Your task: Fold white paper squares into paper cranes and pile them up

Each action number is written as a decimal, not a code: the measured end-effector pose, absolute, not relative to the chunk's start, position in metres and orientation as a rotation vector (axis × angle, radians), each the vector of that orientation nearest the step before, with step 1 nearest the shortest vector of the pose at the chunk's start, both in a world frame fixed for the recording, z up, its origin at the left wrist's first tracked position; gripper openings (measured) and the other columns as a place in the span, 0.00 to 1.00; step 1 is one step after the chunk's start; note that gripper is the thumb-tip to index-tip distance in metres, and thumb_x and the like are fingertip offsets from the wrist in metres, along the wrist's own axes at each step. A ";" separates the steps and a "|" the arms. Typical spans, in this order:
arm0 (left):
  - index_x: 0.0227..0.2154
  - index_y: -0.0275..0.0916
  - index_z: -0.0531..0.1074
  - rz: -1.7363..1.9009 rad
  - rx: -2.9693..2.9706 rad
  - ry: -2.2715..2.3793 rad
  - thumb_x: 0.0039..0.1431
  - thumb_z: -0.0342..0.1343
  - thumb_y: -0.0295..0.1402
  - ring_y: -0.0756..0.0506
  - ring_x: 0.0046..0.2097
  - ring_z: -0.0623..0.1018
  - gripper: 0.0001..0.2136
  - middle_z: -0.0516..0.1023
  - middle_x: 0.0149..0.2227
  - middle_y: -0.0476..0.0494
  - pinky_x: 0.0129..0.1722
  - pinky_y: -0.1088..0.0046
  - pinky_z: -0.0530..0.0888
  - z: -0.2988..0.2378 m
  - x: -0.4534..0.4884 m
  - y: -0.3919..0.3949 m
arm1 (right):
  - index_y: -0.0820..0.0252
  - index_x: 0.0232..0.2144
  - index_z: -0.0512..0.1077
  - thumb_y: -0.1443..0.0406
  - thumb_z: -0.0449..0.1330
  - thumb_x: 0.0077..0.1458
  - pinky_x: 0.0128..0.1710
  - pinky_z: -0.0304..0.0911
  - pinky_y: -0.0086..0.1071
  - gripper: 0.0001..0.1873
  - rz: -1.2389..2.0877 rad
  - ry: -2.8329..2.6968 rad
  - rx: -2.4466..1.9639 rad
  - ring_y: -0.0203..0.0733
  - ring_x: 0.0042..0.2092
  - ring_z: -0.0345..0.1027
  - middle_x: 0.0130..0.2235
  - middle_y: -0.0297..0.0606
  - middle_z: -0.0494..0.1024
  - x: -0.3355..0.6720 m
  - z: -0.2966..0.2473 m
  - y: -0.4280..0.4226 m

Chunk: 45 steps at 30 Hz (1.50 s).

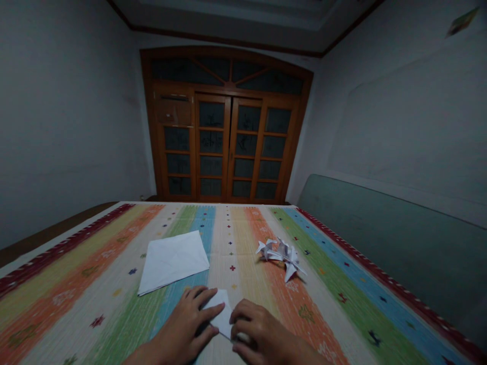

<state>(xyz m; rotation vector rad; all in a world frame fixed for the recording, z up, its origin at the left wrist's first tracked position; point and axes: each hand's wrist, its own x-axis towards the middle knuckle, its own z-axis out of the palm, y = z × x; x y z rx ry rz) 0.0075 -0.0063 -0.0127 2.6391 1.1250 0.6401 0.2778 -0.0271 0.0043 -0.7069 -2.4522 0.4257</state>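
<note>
A small folded piece of white paper (pixel 222 315) lies on the tablecloth near its front edge, between my two hands. My left hand (pixel 193 318) rests over its left side, fingers spread and stretched out, the thumb apart from them near the lower edge. On the right side, my right hand (pixel 257 328) has its fingers curled in and pinches the paper's edge. Its palm and part of the paper are hidden. Beyond my left hand is a stack of white paper sheets (pixel 175 261). Several folded white paper figures (pixel 282 256) sit in a cluster farther back on the right.
A striped, patterned tablecloth (pixel 114 263) covers the table. Along the right side stands a grey-green padded backrest (pixel 380 223). Wooden doors with glass panes (pixel 228 147) close off the far end, between pale walls. The room is dim.
</note>
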 end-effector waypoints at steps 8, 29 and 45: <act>0.53 0.54 0.79 0.711 2.476 1.178 0.55 0.69 0.29 0.31 0.59 0.69 0.23 0.73 0.59 0.40 0.60 0.46 0.68 0.004 0.009 -0.009 | 0.58 0.39 0.75 0.78 0.56 0.53 0.46 0.69 0.37 0.16 0.314 -2.293 -0.818 0.47 0.45 0.72 0.42 0.44 0.80 0.276 0.000 -0.020; 0.35 0.43 0.80 0.794 2.317 1.164 0.56 0.67 0.28 0.36 0.52 0.74 0.05 0.76 0.48 0.42 0.55 0.56 0.71 0.012 0.018 -0.009 | 0.59 0.37 0.80 0.75 0.63 0.58 0.42 0.70 0.33 0.09 0.402 -2.178 -0.924 0.44 0.41 0.75 0.39 0.41 0.81 0.278 -0.007 -0.017; 0.38 0.43 0.80 0.824 2.358 0.938 0.68 0.53 0.24 0.42 0.44 0.78 0.11 0.81 0.38 0.44 0.46 0.67 0.72 0.010 0.020 -0.004 | 0.61 0.40 0.78 0.73 0.62 0.57 0.44 0.71 0.40 0.09 0.307 -2.117 -1.184 0.50 0.44 0.72 0.43 0.46 0.74 0.272 -0.001 -0.019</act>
